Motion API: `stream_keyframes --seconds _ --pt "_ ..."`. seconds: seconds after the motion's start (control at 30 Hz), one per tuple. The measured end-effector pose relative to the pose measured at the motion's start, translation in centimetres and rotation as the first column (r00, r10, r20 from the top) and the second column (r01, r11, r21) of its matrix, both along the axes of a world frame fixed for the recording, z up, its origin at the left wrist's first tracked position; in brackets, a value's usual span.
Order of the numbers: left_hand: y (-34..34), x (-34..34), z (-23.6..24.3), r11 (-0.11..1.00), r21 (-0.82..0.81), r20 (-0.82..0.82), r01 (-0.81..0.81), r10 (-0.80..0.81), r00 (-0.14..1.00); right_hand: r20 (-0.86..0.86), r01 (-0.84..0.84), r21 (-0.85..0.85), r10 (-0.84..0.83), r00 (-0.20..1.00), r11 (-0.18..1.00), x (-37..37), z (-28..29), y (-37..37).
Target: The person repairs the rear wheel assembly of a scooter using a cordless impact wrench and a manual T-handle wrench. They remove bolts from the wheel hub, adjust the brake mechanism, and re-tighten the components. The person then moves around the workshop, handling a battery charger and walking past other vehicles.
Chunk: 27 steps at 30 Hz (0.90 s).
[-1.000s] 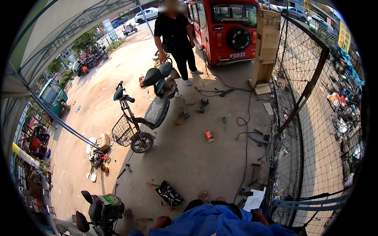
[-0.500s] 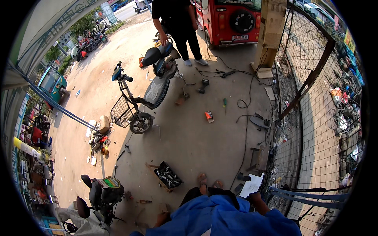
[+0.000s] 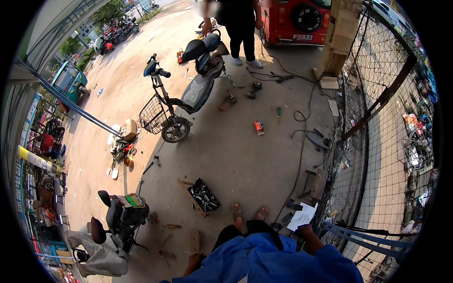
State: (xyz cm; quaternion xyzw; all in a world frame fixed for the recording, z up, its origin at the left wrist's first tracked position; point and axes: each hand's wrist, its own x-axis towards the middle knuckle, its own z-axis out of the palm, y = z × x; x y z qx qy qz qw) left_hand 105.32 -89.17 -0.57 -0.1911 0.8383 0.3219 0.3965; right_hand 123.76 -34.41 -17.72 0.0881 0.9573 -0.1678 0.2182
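Note:
At the lower right, my right hand [image 3: 306,231] is closed on the near edge of a white sheet of paper [image 3: 302,216], which lies flat and tilted beside my right leg. My left hand [image 3: 195,260] hangs low at my left side, close to a block of wood [image 3: 195,241] on the ground. Its fingers are too small and dark to make out. Ahead and to the left of my feet sits an open toolbox [image 3: 204,196] filled with metal tools.
A scooter with a front basket [image 3: 153,115] stands ahead, with a person [image 3: 242,35] behind it. A cordless drill [image 3: 254,90], small red box [image 3: 259,127], screwdriver [image 3: 279,113] and cables lie on the ground. Another scooter [image 3: 127,221] is at left, a wire fence [image 3: 377,141] at right.
The view has shifted, so the ground objects appear higher and a little to the right, and more of my feet shows. The paper stays in my right hand.

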Motion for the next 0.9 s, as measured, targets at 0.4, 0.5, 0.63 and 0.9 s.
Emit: stream_keyframes --seconds 0.4,0.5,0.63,0.9 --pt "-5.2 1.8 -3.8 0.994 0.076 -0.004 -0.085 0.085 0.996 0.404 -0.376 0.110 0.304 0.863 0.920 -6.1 2.5 -2.7" --pt "-9.1 2.6 -7.4 0.867 -0.129 -0.185 0.481 -0.497 0.848 0.381 -0.286 0.145 0.213 0.900 0.947 -7.2 4.9 -5.2" --pt "-13.6 3.7 -10.5 0.741 -0.260 -0.226 0.619 -0.670 0.708 0.366 -0.330 0.163 0.254 0.895 0.930 -8.9 4.2 -7.8" --pt "-19.4 6.8 -11.2 0.998 -0.051 -0.123 -0.042 0.035 0.992 0.090 -0.438 0.157 0.429 0.899 0.885 -12.2 4.9 -11.9"
